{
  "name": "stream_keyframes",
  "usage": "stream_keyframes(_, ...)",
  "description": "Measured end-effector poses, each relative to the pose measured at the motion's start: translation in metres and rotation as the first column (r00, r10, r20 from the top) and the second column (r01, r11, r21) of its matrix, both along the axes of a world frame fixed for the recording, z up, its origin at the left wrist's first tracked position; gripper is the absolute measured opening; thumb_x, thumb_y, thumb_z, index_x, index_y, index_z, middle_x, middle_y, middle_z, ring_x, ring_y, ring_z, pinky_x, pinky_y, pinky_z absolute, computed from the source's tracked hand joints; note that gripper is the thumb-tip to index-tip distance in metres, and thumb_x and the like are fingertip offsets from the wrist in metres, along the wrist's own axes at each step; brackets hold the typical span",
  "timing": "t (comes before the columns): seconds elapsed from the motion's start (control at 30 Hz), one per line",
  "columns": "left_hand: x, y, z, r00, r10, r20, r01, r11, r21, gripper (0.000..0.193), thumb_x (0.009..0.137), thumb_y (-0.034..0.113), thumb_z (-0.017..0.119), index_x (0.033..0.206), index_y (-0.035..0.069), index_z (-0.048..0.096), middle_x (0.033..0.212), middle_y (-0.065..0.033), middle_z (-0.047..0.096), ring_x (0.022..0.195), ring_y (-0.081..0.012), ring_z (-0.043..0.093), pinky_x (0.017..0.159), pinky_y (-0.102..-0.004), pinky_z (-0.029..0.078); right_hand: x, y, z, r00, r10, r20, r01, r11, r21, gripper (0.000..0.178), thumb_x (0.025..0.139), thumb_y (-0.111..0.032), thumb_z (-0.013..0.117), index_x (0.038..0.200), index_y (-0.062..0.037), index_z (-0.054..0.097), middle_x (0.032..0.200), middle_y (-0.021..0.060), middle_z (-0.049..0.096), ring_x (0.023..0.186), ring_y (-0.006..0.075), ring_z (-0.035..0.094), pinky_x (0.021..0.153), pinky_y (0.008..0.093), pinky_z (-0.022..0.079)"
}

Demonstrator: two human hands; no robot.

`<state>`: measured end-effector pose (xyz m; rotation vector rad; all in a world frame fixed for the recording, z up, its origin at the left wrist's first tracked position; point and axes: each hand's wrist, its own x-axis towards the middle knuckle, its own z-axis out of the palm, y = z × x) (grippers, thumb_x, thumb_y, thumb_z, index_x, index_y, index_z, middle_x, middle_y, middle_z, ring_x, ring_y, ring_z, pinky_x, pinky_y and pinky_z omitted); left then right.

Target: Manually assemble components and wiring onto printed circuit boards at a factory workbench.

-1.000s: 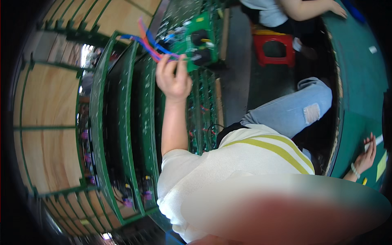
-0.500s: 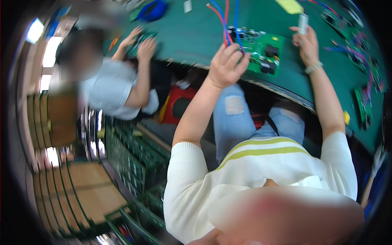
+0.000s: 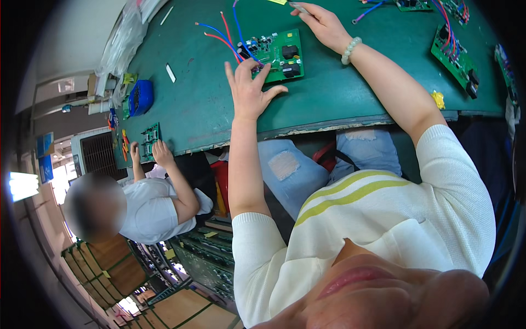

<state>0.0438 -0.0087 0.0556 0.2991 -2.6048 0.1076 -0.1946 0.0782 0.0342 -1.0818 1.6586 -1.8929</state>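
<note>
A green circuit board (image 3: 284,55) lies on the table, with black and silver parts on it and red and blue wires (image 3: 226,41) rising from its left side. My left hand (image 3: 250,92) is at the board's lower left corner, fingers spread and thumb stretched out, fingertips by the wire ends. Whether they touch the board I cannot tell. Farther off to the right, my right hand (image 3: 324,26) is closed round a slim, whitish pen-like stick (image 3: 299,7). Its tip is next to a yellow slip (image 3: 278,1), cut off by the top edge.
More wired circuit boards (image 3: 456,61) lie on the green table (image 3: 361,93) at the right, near a crumpled yellow thing (image 3: 438,99). At the left, a co-worker (image 3: 159,203) handles a small board (image 3: 150,140). A blue container (image 3: 141,98) and a white strip (image 3: 170,73) lie beyond.
The whole view has shifted, showing more table at the left. My left fingers, earlier bunched at the wires, are now spread. My right hand has moved farther off, bringing the stick beside the yellow slip.
</note>
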Motion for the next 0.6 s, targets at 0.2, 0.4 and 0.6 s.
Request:
stream_keyframes(0.2, -0.039, 0.021, -0.022, 0.761, 0.621, -0.187, -0.543, 0.768, 0.341, 0.112, 0.064, 0.059, 0.075, 0.144, 0.005, 0.019, 0.139, -0.0236, 0.031, 0.133, -0.0366, 0.029, 0.106, -0.0659, 0.009, -0.003, 0.01, 0.01, 0.727, 0.171, -0.665, 0.072, 0.944, 0.322, 0.035, 0.093, -0.034, 0.051, 0.109, -0.0052, 0.062, 0.096, 0.0149, 0.063, 0.087, 0.0348, 0.061, 0.075, 0.0395, 0.049)
stream_keyframes(0.4, -0.053, 0.004, -0.037, 0.707, 0.679, -0.198, -0.513, 0.684, 0.518, 0.099, 0.068, 0.037, 0.074, 0.142, -0.002, 0.021, 0.132, -0.0202, 0.045, 0.128, -0.0332, 0.039, 0.105, -0.0661, 0.008, -0.002, 0.009, -0.014, 0.638, 0.081, -0.766, 0.245, 0.921, 0.302, 0.029, 0.095, -0.034, 0.048, 0.115, -0.0155, 0.058, 0.103, 0.0106, 0.061, 0.084, 0.029, 0.062, 0.071, 0.04, 0.051)
stream_keyframes(0.6, -0.04, 0.003, -0.046, 0.668, 0.664, -0.336, -0.461, 0.724, 0.513, 0.07, 0.067, 0.016, 0.068, 0.128, -0.002, 0.039, 0.11, -0.0134, 0.055, 0.107, -0.0331, 0.05, 0.101, -0.0555, 0.024, 0.011, 0.017, -0.004, 0.655, 0.17, -0.736, 0.197, 0.903, 0.383, 0.035, 0.095, -0.037, 0.047, 0.123, -0.0171, 0.051, 0.085, 0.0097, 0.066, 0.075, 0.0298, 0.065, 0.064, 0.0413, 0.051)
